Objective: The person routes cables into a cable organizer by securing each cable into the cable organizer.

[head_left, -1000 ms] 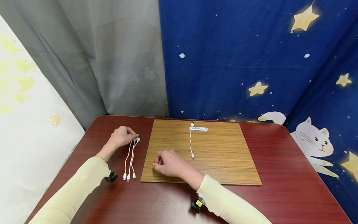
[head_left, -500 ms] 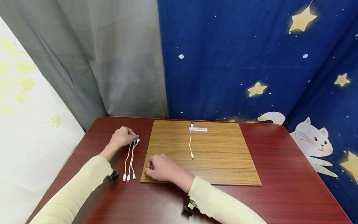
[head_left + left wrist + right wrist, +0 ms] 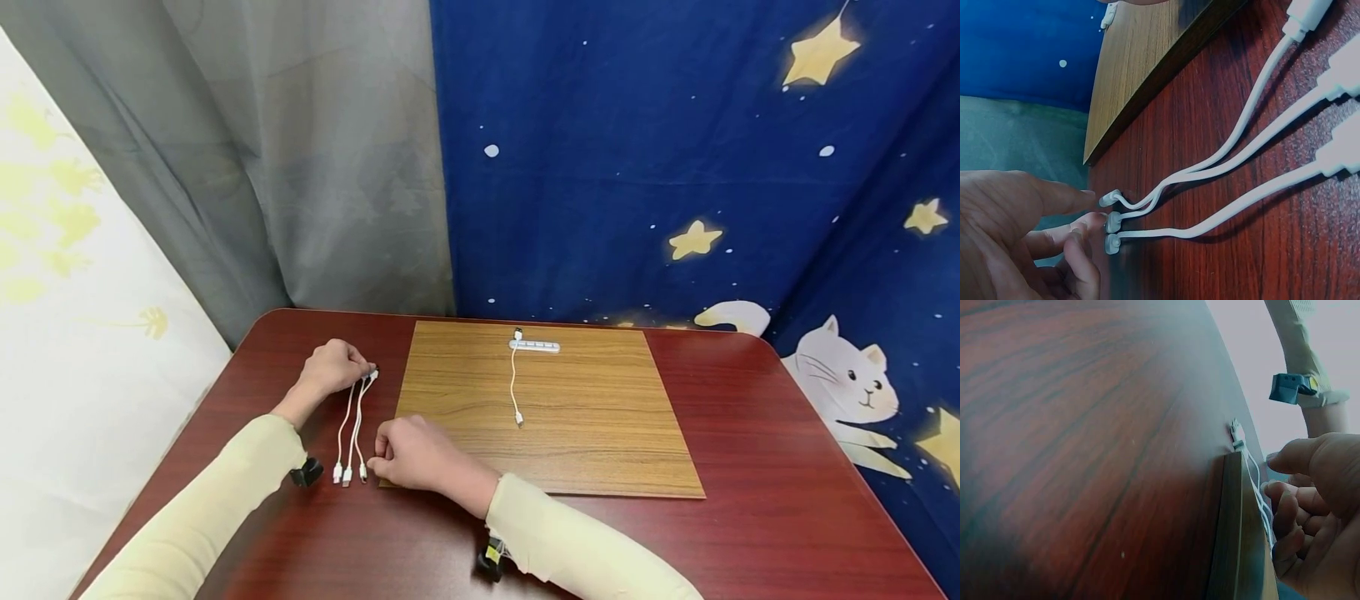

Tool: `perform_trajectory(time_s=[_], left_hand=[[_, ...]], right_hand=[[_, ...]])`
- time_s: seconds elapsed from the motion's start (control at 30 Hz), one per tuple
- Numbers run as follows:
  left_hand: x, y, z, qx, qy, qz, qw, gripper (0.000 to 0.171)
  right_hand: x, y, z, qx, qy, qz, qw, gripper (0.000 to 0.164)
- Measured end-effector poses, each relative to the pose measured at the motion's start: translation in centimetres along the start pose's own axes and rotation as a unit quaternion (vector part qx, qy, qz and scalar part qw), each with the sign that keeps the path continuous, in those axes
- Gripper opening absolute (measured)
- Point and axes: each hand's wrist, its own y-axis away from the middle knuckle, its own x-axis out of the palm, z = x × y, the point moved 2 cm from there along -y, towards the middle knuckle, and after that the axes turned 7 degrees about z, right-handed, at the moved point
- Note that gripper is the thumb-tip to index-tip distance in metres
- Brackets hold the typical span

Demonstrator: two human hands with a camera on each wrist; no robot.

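Lying lengthwise on the bench [image 3: 787, 442], three white cables [image 3: 1247, 201] occupy the area left of the wooden board [image 3: 592, 408]. Their far connectors [image 3: 1112, 222] sit close together; their near connectors [image 3: 347, 477] are side by side. The left hand [image 3: 328, 368] is positioned at the far connectors, with its fingers at these ends; whether they grip or only touch cannot be determined. The right hand [image 3: 416, 454] is located over the near left corner of the board, just beside the near connectors. Its fingers are loosely curled, with the thumb apart from the forefinger. A fourth white cable [image 3: 513, 379] lies on the board, crossing the left end of a white slotted strip [image 3: 540, 346]. Grey and blue curtains [image 3: 585, 125] hang behind the bench.
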Motion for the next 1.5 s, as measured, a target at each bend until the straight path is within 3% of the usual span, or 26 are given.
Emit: perform_trajectory(time_s=[0.43,1.1,1.3,1.5], left_hand=[[0.0,-0.1,-0.1,0.011,-0.001,-0.015,0.9998,0.028],[0.7,-0.2,-0.8,0.006,-0.023,0.001,0.9997,0.028],[0.8,-0.4,-0.7,-0.018,-0.029,0.016,0.9993,0.031],[0.8,-0.4,-0.7,-0.025,-0.034,0.017,0.999,0.037]], right_hand=[[0.7,-0.5,1.1,0.014,0.054,-0.01,0.998,0.031],[1.4,-1.0,1.6,0.045,0.1,0.004,0.994,0.04],[1.4,-1.1,2.4,0.08,0.118,0.031,0.989,0.043],[1.6,-1.8,3.5,0.117,0.151,0.05,0.98,0.032]])
